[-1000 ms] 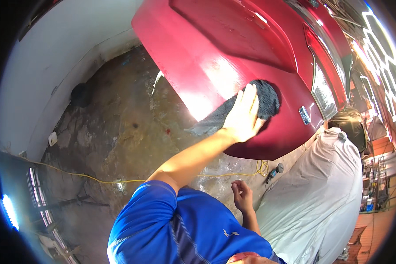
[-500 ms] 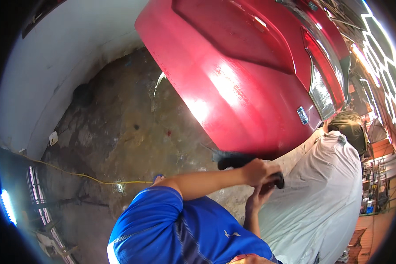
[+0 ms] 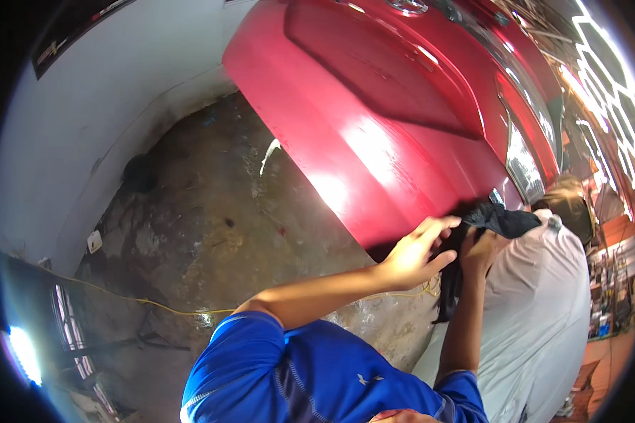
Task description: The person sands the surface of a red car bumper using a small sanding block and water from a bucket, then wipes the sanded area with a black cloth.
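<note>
My left hand point(image 3: 418, 254) reaches out with its fingers apart, its fingertips beside the edge of a black cloth. The bunched black cloth point(image 3: 504, 221) is in my right hand point(image 3: 484, 248), whose fingers are partly hidden beneath it. More dark material point(image 3: 450, 292) hangs down beside my right wrist; whether it belongs to the same cloth I cannot tell. Just beyond both hands is the lower corner of a red car's body point(image 3: 416, 169), with bright light reflected on its panel. A clear and red lamp point(image 3: 523, 163) sits in the body past the cloth.
A pale cover point(image 3: 536, 303) drapes over something large at my right. A yellow cord point(image 3: 169, 307) runs across the stained concrete floor point(image 3: 212, 211). A white wall point(image 3: 120, 92) rises at the left. Cluttered shelves point(image 3: 603, 296) stand at the far right.
Both hands have moved up and right toward the car's corner. My left hand has opened and come apart from my right, which now has the black cloth raised near the lamp.
</note>
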Demonstrator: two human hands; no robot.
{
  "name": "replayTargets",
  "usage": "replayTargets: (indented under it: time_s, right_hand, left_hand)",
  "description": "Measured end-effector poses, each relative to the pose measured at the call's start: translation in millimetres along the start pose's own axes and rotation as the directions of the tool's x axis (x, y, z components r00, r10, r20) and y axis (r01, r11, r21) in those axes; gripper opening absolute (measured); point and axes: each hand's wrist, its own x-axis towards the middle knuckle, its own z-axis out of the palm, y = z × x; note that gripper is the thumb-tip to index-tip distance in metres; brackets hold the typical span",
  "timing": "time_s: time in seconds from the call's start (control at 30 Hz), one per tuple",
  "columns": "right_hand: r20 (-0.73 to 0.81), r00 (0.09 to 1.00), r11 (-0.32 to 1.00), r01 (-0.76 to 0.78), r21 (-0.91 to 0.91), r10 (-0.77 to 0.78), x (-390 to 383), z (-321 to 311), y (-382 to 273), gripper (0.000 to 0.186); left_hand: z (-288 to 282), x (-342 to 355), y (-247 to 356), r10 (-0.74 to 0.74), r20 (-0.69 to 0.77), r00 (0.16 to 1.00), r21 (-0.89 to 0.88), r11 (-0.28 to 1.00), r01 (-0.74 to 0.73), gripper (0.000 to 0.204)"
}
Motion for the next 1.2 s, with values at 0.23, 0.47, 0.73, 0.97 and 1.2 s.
replayTargets:
  time_s: [0.23,0.47,0.73,0.97,1.2]
  right_hand:
    - [0.394,0.846,0.890,0.438,-0.127,-0.361,70,52,-138,0.055]
    - [0.574,0.449,0.483,0.870,-0.104,-0.685,182,140,-306,0.090]
    - [0.278,0.611,0.543,0.789,-0.288,-0.741,263,252,-384,0.072]
    - [0.292,0.431,0.518,0.760,0.393,-0.854,106,162,-300,0.076]
    - [0.368,0.554,0.663,0.663,0.347,-0.746,17,51,-105,0.077]
  left_hand:
    - [-108,-107,-66,-0.157,-0.038,0.987,0.205,0.965,0.161,0.035]
    - [-162,-213,-93,-0.432,-0.304,0.849,0.274,0.814,0.512,0.028]
    - [-203,-301,-108,-0.581,-0.483,0.655,0.291,0.599,0.746,0.026]
    - [-200,-295,-122,-0.580,-0.469,0.666,0.264,0.627,0.733,0.028]
    - [-170,-228,-139,-0.670,-0.218,0.709,0.268,0.658,0.704,0.035]
